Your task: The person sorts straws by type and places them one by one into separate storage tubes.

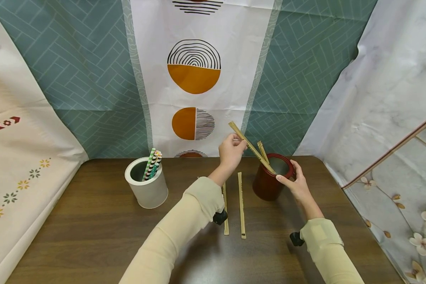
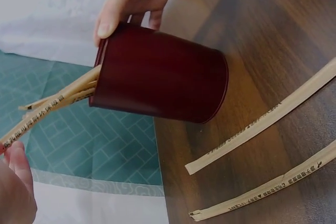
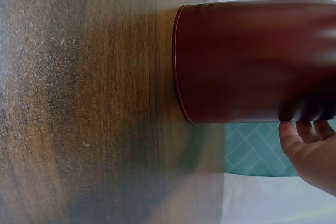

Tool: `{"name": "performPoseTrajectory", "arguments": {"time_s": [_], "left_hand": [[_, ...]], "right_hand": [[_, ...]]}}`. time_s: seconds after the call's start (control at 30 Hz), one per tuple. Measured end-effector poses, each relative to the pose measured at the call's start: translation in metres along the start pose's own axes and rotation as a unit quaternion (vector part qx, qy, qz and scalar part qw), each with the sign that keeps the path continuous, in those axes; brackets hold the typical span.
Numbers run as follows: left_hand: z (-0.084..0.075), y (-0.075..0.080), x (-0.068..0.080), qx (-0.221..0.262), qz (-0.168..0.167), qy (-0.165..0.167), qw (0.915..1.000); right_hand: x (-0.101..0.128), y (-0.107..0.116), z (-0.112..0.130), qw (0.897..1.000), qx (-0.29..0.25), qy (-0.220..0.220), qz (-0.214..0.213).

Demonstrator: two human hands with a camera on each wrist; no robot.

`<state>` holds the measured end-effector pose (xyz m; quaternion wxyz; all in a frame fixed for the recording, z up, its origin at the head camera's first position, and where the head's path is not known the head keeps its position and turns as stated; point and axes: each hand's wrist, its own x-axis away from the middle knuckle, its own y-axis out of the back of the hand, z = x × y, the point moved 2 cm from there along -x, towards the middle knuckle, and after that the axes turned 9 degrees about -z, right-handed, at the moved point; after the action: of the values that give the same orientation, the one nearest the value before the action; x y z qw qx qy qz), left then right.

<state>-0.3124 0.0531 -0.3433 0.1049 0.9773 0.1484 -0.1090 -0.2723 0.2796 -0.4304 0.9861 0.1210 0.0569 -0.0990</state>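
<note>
My left hand (image 1: 232,150) pinches a long tan paper-wrapped stick (image 1: 249,144) printed with dark characters. The stick slants down to the right, its lower end inside the mouth of a dark red cylindrical holder (image 1: 266,184). Other tan wrapped sticks (image 1: 263,151) lean out of the same holder. Thumb on the near rim and fingers round the far side, my right hand (image 1: 297,182) grips the red holder, which stands upright on the table. In the right wrist view, fingers (image 3: 294,139) touch the holder's wall.
Two more tan wrapped sticks, one partly behind the left sleeve (image 1: 226,213) and one beside it (image 1: 241,205), lie on the brown wooden table (image 1: 92,221). A white cylindrical holder (image 1: 150,195) with several striped and dotted straws (image 1: 150,163) stands left. Patterned cloth (image 1: 103,79) hangs behind.
</note>
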Motion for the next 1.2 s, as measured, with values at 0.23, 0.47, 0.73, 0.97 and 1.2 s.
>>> {"name": "performPoseTrajectory", "arguments": {"time_s": [0.23,0.47,0.73,0.97,1.2], "left_hand": [[0.004,-0.008,0.006,-0.009,0.024,0.005,0.9997],[0.012,-0.015,0.011,-0.025,0.028,0.007,0.9993],[0.021,-0.027,0.021,-0.025,0.037,0.019,0.9988],[0.026,-0.033,0.028,-0.003,0.057,0.036,0.9977],[0.041,-0.030,0.029,0.001,0.064,0.042,0.9970]], "right_hand": [[0.009,-0.004,0.019,1.000,-0.004,-0.003,-0.004],[0.012,-0.005,0.026,1.000,-0.001,-0.004,-0.004],[0.011,-0.004,0.022,1.000,0.003,-0.006,-0.003],[0.007,-0.002,0.014,1.000,0.005,-0.007,-0.004],[0.007,-0.002,0.014,1.000,0.004,-0.016,-0.004]]}}
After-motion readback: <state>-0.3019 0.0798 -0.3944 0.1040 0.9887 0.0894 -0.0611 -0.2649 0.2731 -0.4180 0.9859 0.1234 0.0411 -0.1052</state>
